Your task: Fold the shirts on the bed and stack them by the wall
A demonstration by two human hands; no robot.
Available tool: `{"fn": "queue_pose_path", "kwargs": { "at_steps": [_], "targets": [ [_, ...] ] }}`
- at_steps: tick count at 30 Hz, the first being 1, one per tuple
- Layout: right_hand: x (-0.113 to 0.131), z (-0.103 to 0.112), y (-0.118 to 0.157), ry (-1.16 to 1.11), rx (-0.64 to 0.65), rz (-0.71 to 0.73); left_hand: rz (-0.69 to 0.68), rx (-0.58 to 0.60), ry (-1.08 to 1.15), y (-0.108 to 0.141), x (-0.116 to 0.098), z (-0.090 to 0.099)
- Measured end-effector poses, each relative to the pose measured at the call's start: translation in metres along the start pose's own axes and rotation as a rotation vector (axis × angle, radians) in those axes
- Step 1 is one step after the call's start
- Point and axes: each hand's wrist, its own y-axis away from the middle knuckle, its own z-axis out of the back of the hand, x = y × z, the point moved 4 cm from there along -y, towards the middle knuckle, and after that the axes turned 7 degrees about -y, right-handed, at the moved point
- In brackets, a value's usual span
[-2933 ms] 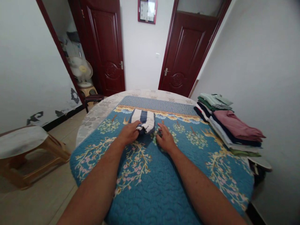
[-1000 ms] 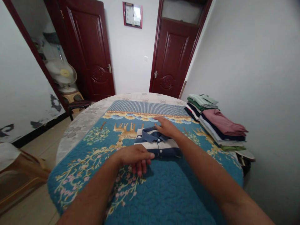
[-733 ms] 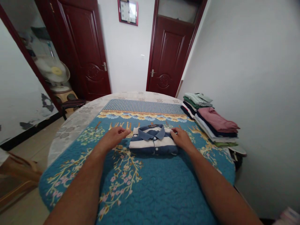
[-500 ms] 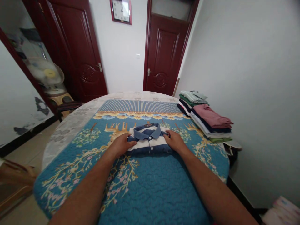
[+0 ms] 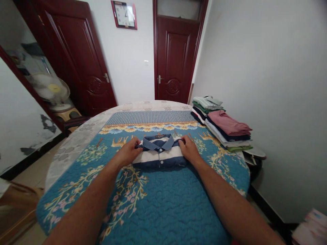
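A folded polo shirt with navy and white stripes and a blue collar lies on the teal patterned quilt, collar at its far side and buttons facing up. My left hand grips the shirt's left shoulder edge, thumb and fingers closed on the cloth. On the opposite side my right hand pinches the right shoulder edge, its fingertips partly hidden by the fabric.
Two stacks of folded clothes, one topped by a pale green striped garment and one by a pink garment, stand at the table's right. A wooden chair is at lower left. A fan stands behind, left.
Both hands still hold the shirt's sides. The left hand has shifted slightly outward with its edge, and the shirt looks a little wider. The view has turned slightly.
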Motion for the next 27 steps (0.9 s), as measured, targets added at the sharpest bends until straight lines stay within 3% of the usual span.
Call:
{"fn": "queue_pose_path", "kwargs": {
  "at_steps": [3,5,9,14,21,24,27],
  "targets": [
    [-0.004,0.0,-0.005,-0.065,-0.068,-0.055,0.046,-0.038,0.289,-0.012,0.003,-0.008],
    [-0.011,-0.004,-0.007,-0.043,-0.027,-0.125,0.105,-0.075,0.393,-0.017,0.012,-0.021],
    [-0.023,-0.007,-0.008,0.04,0.041,-0.215,0.204,-0.085,0.363,-0.014,0.036,-0.044],
    [-0.012,-0.001,0.005,0.088,0.053,-0.254,0.188,-0.123,0.218,-0.006,0.041,-0.04],
    [0.024,-0.02,0.032,0.106,-0.026,-0.046,0.073,-0.281,-0.17,0.011,0.004,-0.05],
    [0.028,-0.02,0.025,0.052,-0.043,0.073,0.019,-0.302,-0.186,0.011,0.0,-0.055],
    [0.018,-0.003,0.007,0.042,-0.036,0.098,0.013,-0.295,-0.157,0.006,0.007,-0.052]
  ]
}}
